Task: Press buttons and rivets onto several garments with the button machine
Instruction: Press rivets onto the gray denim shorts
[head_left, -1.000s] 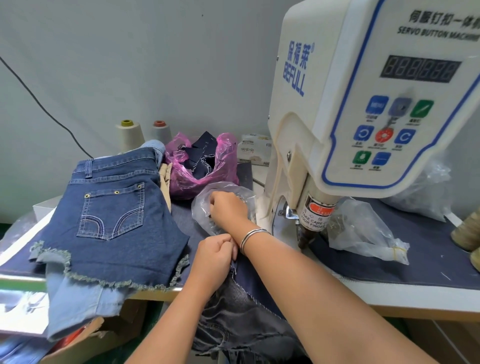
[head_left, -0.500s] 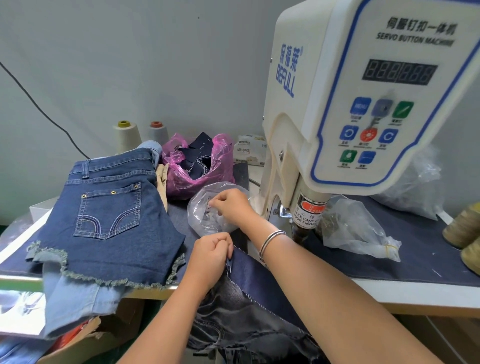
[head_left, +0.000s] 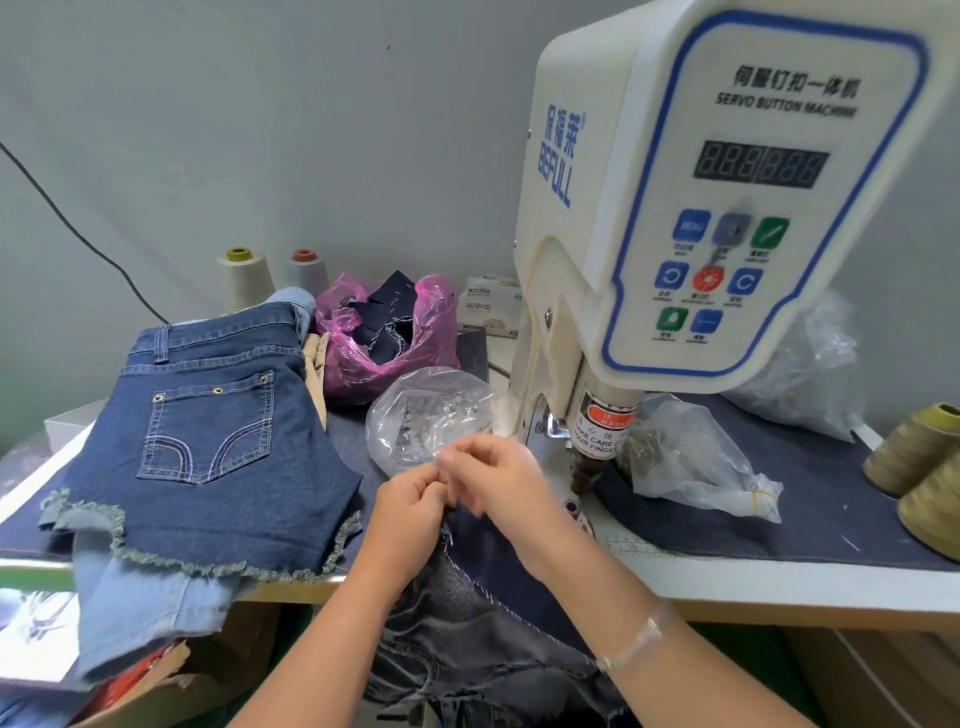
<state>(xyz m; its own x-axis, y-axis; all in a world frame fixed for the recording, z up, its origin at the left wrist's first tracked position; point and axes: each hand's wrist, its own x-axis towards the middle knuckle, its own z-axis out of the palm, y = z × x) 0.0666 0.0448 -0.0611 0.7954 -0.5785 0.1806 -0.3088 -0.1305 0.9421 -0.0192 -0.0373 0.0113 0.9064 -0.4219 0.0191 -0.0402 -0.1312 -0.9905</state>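
Head-camera footage is filled on the right by the cream button machine (head_left: 691, 218), its blue-edged control panel turned toward the viewer. Both hands are brought together just in front of its press head. The edge of a dark denim garment (head_left: 498, 566) is pinched by the curled fingers of the left hand (head_left: 410, 512); the cloth is draped from there over the table's front edge. The right hand (head_left: 501, 480) is held touching the left, its fingertips closed together as if on something small, though what is pinched cannot be told through the blur. A bracelet is worn on the right wrist. Just behind the hands a clear bag of metal rivets (head_left: 428, 415) is laid on the table (head_left: 810, 577). Blue denim shorts (head_left: 213, 447) with a studded pocket are spread to the left, well apart from the machine. Behind them a pink bag (head_left: 384, 332) of dark scraps and two thread cones (head_left: 244, 278) are set by the wall.
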